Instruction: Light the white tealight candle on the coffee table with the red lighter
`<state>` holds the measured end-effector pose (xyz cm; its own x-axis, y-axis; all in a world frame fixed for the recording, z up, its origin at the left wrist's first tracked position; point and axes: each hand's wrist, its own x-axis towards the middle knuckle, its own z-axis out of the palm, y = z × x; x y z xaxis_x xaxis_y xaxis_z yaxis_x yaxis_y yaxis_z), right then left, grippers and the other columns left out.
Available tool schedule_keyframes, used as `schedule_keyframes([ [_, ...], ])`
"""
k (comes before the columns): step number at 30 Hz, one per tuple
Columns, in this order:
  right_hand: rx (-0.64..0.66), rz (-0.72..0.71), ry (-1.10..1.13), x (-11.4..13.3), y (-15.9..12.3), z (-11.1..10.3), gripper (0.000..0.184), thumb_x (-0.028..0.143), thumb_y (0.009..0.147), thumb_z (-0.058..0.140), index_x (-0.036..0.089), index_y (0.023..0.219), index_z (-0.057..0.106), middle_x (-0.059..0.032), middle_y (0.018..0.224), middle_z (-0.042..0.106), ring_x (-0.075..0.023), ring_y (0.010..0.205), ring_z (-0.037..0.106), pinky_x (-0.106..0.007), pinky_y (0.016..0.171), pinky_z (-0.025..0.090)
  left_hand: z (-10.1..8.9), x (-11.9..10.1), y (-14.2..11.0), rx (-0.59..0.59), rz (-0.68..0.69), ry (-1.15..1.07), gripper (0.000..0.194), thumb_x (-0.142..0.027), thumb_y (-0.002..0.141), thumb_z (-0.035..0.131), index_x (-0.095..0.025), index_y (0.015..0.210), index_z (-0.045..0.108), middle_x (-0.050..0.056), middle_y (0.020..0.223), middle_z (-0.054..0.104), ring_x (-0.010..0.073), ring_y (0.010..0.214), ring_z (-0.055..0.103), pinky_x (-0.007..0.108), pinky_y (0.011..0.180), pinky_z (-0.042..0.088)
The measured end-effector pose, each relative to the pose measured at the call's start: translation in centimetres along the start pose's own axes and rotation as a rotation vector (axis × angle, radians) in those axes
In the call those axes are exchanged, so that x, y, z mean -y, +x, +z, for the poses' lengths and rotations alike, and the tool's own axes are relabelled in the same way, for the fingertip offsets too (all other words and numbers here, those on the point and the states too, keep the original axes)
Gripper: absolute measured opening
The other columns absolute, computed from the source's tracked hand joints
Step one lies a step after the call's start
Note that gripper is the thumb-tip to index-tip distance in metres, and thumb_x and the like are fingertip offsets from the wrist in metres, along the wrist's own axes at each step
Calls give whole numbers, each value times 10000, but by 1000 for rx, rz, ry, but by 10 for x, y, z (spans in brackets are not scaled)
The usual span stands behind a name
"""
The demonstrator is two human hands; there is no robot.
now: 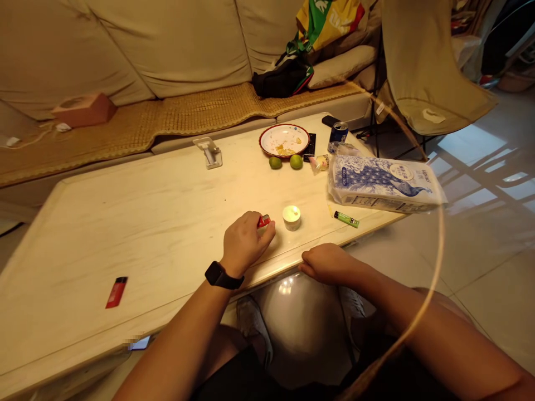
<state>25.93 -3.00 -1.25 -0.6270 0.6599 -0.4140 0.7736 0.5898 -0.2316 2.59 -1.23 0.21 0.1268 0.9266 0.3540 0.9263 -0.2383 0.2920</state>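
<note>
My left hand (246, 239), with a black watch on its wrist, is closed around a red lighter (263, 221) just above the table. The lighter's metal end points towards a small round candle (291, 217) in a white cup, a short gap away. The candle's top looks bright yellow; whether a flame burns there I cannot tell. My right hand (324, 264) is curled at the table's front edge, and its fingers hide whatever might be inside. Beyond it lies a green lighter (346, 219). A second red lighter (116, 292) rests at the left front.
The marble-patterned table (167, 223) also carries a red-rimmed plate (285, 140) with food scraps, two limes (296, 162), a dark can (338, 133), a large tissue pack (384, 181) and a white holder (208, 153). A sofa (179, 44) stands behind.
</note>
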Motion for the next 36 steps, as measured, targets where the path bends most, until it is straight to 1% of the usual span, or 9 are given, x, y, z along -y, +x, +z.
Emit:
schedule_keyframes([
  [4, 15, 6, -29, 1, 3, 4, 420, 475, 997, 478, 149, 1069, 732, -170, 998, 769, -296, 945, 724, -356, 777, 496, -3, 5, -2, 1, -19, 11, 301, -460, 950, 510, -204, 800, 560, 39, 772, 639, 175, 664, 537, 324, 614, 358],
  [10, -2, -2, -60, 1, 4, 7, 401, 460, 1001, 474, 153, 1068, 723, -153, 1006, 771, -294, 958, 727, -352, 776, 505, -3, 8, -3, 17, -32, 19, 303, -471, 950, 508, -205, 816, 563, 31, 786, 637, 178, 685, 550, 320, 635, 373],
  [16, 9, 11, -58, 3, 3, 5, 387, 456, 1002, 480, 160, 1077, 717, -146, 1008, 772, -285, 962, 729, -344, 786, 506, 0, 8, -2, 18, -10, 31, 310, -475, 953, 508, -204, 817, 568, 35, 783, 639, 189, 699, 562, 327, 635, 372],
  [20, 1, 2, -53, 3, 4, 5, 398, 461, 998, 478, 155, 1073, 722, -147, 999, 773, -294, 946, 731, -353, 765, 510, 4, 8, 0, 18, 5, 25, 313, -476, 952, 509, -203, 812, 568, 39, 779, 640, 194, 705, 567, 327, 632, 372],
  [24, 0, -8, -55, 3, 5, 6, 404, 456, 1000, 472, 149, 1078, 722, -154, 992, 773, -297, 943, 730, -358, 764, 508, 7, 5, 3, 17, 11, 21, 303, -470, 949, 515, -202, 820, 576, 40, 780, 646, 197, 715, 575, 327, 637, 376],
  [29, 10, -4, -30, 3, 3, 5, 399, 447, 1002, 472, 148, 1108, 715, -163, 1032, 768, -292, 985, 718, -365, 814, 499, 10, -3, 8, 36, 24, 17, 322, -486, 950, 506, -201, 831, 595, 47, 795, 658, 202, 734, 585, 331, 643, 382],
  [36, 1, -5, -43, 2, 2, 5, 379, 449, 998, 489, 154, 1083, 712, -144, 1011, 770, -288, 964, 724, -351, 785, 501, 17, -14, 16, 28, 17, 32, 329, -492, 950, 501, -206, 817, 594, 44, 790, 659, 199, 729, 583, 336, 641, 374],
])
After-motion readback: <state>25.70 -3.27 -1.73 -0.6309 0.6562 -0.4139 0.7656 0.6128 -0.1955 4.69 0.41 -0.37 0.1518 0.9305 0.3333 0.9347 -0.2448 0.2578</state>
